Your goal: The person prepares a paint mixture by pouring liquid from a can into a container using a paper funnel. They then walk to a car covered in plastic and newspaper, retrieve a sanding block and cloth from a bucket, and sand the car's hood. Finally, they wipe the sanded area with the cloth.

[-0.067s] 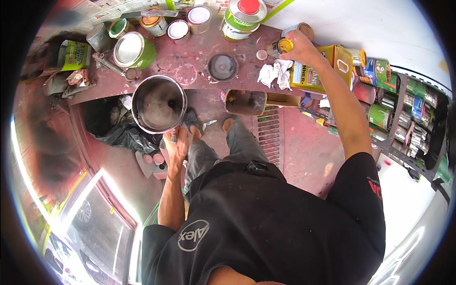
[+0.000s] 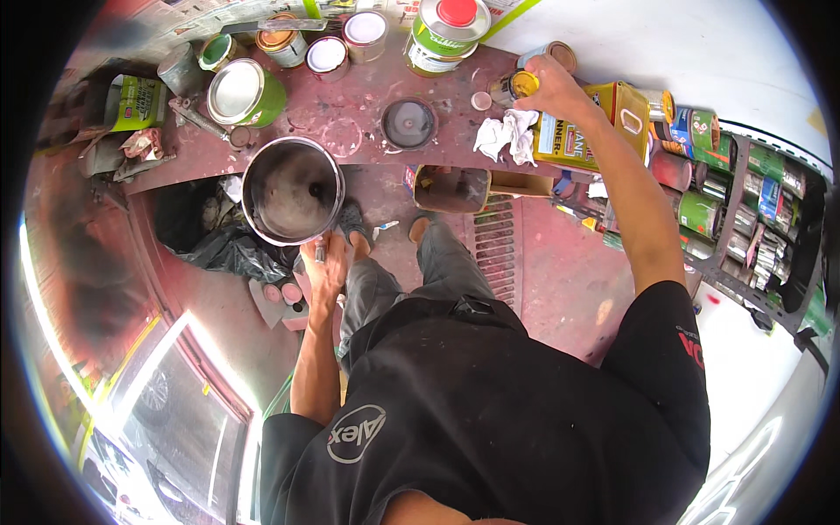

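Across the table (image 2: 354, 98), toward its far edge, the right hand (image 2: 560, 93) grips a yellow-topped can (image 2: 523, 85), rightward of the metal cup (image 2: 294, 194) clasped by the left hand (image 2: 325, 273).

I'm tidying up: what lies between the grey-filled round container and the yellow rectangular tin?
In the head view, a crumpled white wad beside the tin; a small pale cap sits farther back.
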{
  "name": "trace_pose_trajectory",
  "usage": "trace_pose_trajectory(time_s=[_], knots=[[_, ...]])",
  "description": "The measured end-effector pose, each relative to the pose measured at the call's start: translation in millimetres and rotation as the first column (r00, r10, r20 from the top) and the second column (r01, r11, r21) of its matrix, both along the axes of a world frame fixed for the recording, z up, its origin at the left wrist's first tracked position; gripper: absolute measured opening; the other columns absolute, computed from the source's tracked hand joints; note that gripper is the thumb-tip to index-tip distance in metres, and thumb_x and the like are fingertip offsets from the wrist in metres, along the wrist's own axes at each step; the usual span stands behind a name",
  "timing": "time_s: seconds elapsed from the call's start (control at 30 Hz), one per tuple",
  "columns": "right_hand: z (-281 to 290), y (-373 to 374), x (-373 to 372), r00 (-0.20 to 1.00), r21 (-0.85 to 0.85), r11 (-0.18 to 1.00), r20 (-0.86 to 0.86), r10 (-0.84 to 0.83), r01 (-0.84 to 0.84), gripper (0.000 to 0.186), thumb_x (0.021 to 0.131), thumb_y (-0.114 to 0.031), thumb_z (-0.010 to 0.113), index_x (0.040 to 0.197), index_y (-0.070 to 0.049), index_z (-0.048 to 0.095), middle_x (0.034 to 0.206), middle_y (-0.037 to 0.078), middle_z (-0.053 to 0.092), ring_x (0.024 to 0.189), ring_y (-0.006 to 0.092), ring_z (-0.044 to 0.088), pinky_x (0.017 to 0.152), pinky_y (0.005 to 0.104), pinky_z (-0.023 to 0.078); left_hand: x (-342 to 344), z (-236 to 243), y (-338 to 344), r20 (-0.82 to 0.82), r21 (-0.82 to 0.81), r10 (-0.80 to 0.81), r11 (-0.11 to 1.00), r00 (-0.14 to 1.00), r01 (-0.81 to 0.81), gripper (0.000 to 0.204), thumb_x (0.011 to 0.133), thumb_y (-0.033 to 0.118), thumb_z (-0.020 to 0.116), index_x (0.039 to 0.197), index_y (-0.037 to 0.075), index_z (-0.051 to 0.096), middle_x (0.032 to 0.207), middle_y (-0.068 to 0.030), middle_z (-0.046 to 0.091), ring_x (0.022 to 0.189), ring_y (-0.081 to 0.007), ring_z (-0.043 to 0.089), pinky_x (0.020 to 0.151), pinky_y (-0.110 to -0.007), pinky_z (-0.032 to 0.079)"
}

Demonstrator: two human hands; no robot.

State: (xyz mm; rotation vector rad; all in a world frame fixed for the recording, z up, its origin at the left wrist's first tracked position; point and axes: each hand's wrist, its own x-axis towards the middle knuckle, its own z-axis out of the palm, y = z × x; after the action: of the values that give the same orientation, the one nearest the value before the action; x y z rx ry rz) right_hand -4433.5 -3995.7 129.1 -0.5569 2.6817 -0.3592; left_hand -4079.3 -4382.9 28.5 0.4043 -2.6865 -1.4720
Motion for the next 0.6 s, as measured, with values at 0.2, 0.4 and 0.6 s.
trace_pose_trajectory(time_s=[0.2, 0.4, 0.6], knots=[[0, 1, -6, 0.997, 0.046, 0.996, -0.015, 0.078, -0.077, 0.074, 0.066, -0.028, 0.092, 0.123, 0.006, 0.060, 0.124, 0.027, 0.061, 0.121, 0.0413, 0.057, 0.105, 0.0445, 0.047, -13, 3, 10, 0.053, 0.207, 0.035, 0.977, 0.998, -0.046, 0.044, 0.089, 0.004, 0.053, 0.129, 0.001, 0.069, 0.069, 0.0002, 0.054, 0.059, -0.0089, 0.048, 0.056, -0.027, 0.039], [-12, 8, -3, 0.988, 0.021, 0.992, -0.086, 0.126, -0.125, 0.075, 0.069, -0.023, 0.091, 0.130, 0.006, 0.059, 0.127, 0.026, 0.060, 0.122, 0.0432, 0.057, 0.108, 0.0460, 0.047, -32, 7, 11, 0.166, 0.398, 0.141, 0.896, 0.976, -0.197, 0.050, 0.087, -0.002, 0.053, 0.136, -0.001, 0.064, 0.096, -0.0036, 0.068, 0.064, -0.0080, 0.051, 0.058, -0.027, 0.045], [1, -22, 34, 0.963, -0.070, 0.997, -0.267, 0.018, -0.038, 0.074, 0.077, -0.021, 0.088, 0.138, 0.007, 0.057, 0.133, 0.025, 0.059, 0.126, 0.0426, 0.055, 0.109, 0.0462, 0.046, -101, 10, 7, 0.146, 0.337, 0.120, 0.927, 0.982, -0.163, 0.054, 0.086, 0.006, 0.057, 0.140, 0.003, 0.061, 0.104, -0.0182, 0.071, 0.086, -0.0266, 0.066, 0.077, -0.037, 0.052]])
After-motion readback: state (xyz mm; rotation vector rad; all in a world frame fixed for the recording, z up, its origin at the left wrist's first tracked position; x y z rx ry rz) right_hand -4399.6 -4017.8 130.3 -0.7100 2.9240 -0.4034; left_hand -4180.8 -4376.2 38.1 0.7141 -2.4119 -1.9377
